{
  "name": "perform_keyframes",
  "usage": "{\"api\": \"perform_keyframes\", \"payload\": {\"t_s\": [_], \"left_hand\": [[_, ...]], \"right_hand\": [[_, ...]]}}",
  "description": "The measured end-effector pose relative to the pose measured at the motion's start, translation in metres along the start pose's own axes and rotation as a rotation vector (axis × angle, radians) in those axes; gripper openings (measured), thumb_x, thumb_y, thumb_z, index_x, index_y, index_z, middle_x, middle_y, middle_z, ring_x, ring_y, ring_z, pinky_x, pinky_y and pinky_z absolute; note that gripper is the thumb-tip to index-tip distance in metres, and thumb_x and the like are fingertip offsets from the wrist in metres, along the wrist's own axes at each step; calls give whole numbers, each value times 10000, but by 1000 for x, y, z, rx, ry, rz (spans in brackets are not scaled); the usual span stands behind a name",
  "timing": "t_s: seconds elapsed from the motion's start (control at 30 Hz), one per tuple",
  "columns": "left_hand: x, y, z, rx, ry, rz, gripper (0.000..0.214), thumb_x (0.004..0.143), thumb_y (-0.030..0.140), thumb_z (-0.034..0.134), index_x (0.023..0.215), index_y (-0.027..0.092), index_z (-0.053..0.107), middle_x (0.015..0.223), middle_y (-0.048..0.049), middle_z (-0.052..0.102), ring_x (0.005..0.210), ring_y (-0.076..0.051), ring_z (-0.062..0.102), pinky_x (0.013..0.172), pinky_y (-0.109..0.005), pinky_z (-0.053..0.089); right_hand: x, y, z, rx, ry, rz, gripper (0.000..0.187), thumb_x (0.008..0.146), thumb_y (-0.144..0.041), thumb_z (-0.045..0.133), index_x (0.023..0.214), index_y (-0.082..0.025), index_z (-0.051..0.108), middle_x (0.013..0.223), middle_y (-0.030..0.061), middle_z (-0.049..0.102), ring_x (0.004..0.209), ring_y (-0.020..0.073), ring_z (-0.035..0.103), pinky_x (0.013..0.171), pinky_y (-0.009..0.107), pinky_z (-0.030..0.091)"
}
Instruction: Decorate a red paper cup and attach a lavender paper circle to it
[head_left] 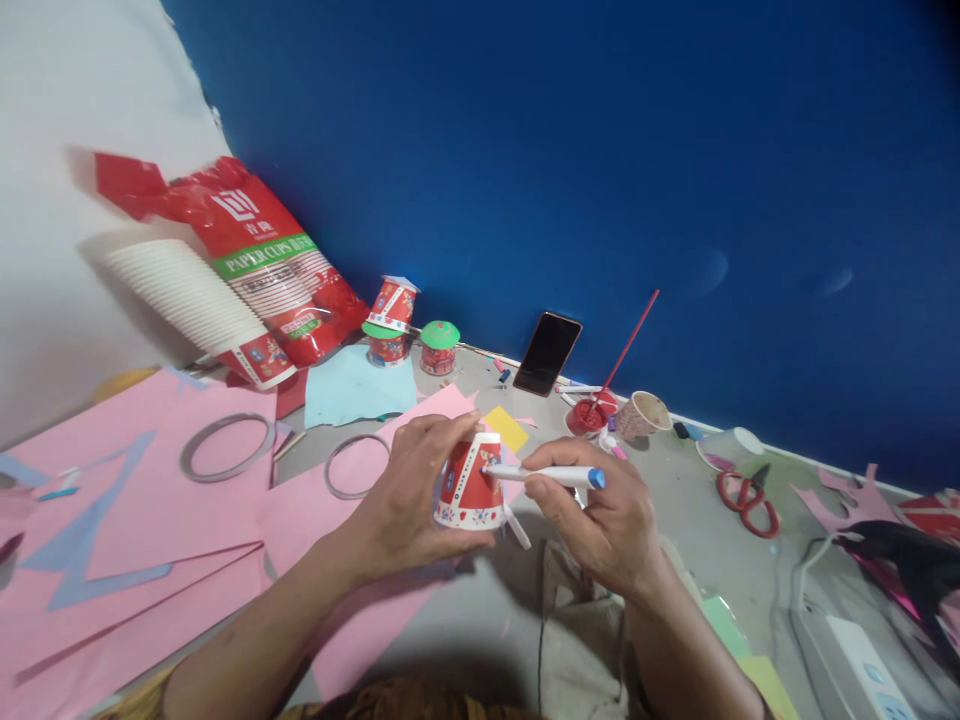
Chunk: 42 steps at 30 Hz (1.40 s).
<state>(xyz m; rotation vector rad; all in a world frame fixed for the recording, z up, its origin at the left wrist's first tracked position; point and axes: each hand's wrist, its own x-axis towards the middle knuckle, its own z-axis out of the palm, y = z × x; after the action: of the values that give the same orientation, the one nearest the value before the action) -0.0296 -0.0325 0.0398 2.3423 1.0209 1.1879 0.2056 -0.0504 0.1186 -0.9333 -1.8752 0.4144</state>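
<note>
A red paper cup [469, 485] with a white flowered band is held upside down over the table, my left hand [412, 485] wrapped round its left side from top to rim. In my right hand [600, 515] is a white marker [551, 475] with a blue end, gripped between thumb and fingers. Its tip touches the cup's right side, or is very close to it. Just below the cup lies a white pen-like piece [517, 527]. A yellow paper square [506, 428] rests behind the hands.
Pink paper sheets [142, 510] and two tape rings cover the left. Stacked cups [187, 300] and a paper-cup bag [277, 260] lean at the back left, near decorated cups [390, 310]. A phone [547, 352] leans on the blue wall. Scissors [750, 500] and a power strip [862, 665] lie right.
</note>
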Motion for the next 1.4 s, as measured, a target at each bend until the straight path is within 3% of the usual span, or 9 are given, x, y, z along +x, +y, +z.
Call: {"api": "perform_keyframes", "payload": {"t_s": [0.4,0.57,0.93,1.13,1.4], "left_hand": [[0,1,-1,-42,-1,6,1228,749,356,996,1717,422,243,1475,-140,604,1329,-419,592,1141,-635,489],[1,1,-2,-62,14,18,1117,826,351,939,1715,390,265,1522,-144,580,1393,-414,566,1186,-626,474],[4,5,-1,-45,50,10,950,922,290,805,1708,375,278,1575,-151,548,1425,-409,576,1179,-623,510],[6,6,-1,-8,62,7,869,946,237,734,1691,340,297,1578,-159,534,1443,-389,564,1199,-623,503],[5,6,0,7,85,-14,834,944,272,745,1662,313,322,1551,-163,575,1409,-376,604,1167,-607,543]], "right_hand": [[0,-1,-3,7,38,3,76,979,-194,726,951,-252,767,806,-2,822,648,153,748,627,243,588],[-2,3,-8,-60,67,60,98,996,-294,730,927,-259,790,791,23,814,623,180,730,618,288,600],[-5,7,-15,-61,129,75,114,998,-321,740,925,-264,805,744,15,783,547,162,664,542,290,548],[-7,11,-18,-77,169,86,70,995,-274,744,961,-260,804,705,-19,758,481,121,600,497,252,489],[-2,8,-13,-76,198,6,159,927,-149,728,799,-241,737,674,-48,732,511,95,608,485,197,449]]}}
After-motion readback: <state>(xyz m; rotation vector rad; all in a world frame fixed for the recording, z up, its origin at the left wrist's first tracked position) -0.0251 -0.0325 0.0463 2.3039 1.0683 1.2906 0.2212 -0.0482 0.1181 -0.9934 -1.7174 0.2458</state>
